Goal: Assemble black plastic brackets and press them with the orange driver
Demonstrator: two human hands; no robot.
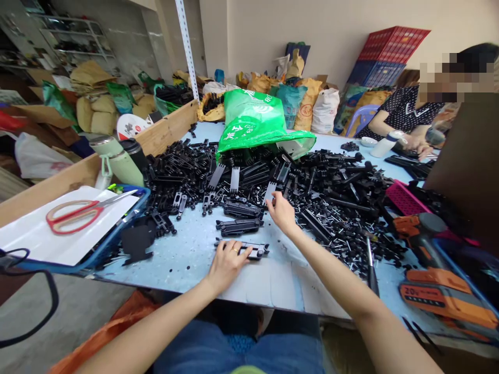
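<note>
My left hand (230, 262) is closed over the left end of a long black plastic bracket (257, 251) lying on the table near its front edge. Farther up, my right hand (283, 212) pinches the lower end of a flat grey toothed piece (270, 192) at the edge of the parts heap. Two more assembled black brackets (239, 227) lie in a row just beyond my left hand. Similar flat toothed pieces (234, 179) rest on the heap of black plastic parts (175, 169). My right fingertips are partly hidden.
Small screws and parts (339, 228) spread to the right, near a hammer (371, 265) and an orange cordless drill (440, 291). Scissors (74, 215) lie on paper over a blue tray (144, 200). A green sack (253, 122) stands behind. Another person (405, 119) sits at the far right.
</note>
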